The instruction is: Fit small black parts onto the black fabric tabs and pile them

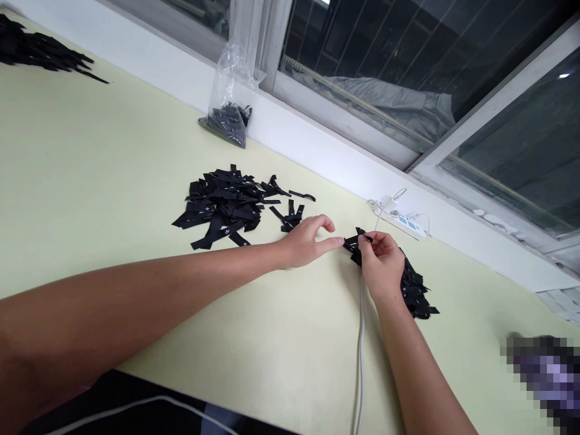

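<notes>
Above the desk (290,344), the right hand (384,266) pinches a black strip (352,241) over the right pile (414,284), while the left hand (303,243), fingers spread, is near the strip's left end, right of the larger pile (222,202).

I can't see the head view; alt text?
The person's right hand pinches a flat black, fabric-like strip at a pile of such strips on a pale green table; the left hand, open, is beside it. A second black pile lies to the left, a clear plastic bag of dark pieces behind it.
</notes>
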`<state>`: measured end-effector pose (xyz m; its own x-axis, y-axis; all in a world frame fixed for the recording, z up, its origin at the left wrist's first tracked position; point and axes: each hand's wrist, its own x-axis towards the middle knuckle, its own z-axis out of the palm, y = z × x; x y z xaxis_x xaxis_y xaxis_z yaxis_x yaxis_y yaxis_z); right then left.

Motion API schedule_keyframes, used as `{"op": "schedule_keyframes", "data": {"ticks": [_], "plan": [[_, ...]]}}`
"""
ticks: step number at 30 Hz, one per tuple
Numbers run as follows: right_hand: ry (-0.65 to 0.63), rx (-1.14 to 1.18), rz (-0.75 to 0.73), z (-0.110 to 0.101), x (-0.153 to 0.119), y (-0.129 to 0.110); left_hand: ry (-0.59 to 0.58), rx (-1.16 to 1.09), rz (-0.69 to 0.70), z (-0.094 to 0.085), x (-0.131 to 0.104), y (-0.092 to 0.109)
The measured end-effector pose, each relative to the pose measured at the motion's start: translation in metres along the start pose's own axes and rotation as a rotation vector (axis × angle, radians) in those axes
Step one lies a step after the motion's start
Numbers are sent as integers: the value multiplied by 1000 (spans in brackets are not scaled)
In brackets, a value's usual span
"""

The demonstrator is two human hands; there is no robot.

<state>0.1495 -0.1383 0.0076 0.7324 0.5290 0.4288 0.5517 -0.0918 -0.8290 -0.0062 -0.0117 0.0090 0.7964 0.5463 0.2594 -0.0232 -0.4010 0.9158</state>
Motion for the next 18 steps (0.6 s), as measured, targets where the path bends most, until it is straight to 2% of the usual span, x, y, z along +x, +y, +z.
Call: {"op": "schedule_keyframes", "data": {"ticks": [18], "plan": [[-10,-15,9,0,0,0,-13,7,-6,-1,-1,2]]}}
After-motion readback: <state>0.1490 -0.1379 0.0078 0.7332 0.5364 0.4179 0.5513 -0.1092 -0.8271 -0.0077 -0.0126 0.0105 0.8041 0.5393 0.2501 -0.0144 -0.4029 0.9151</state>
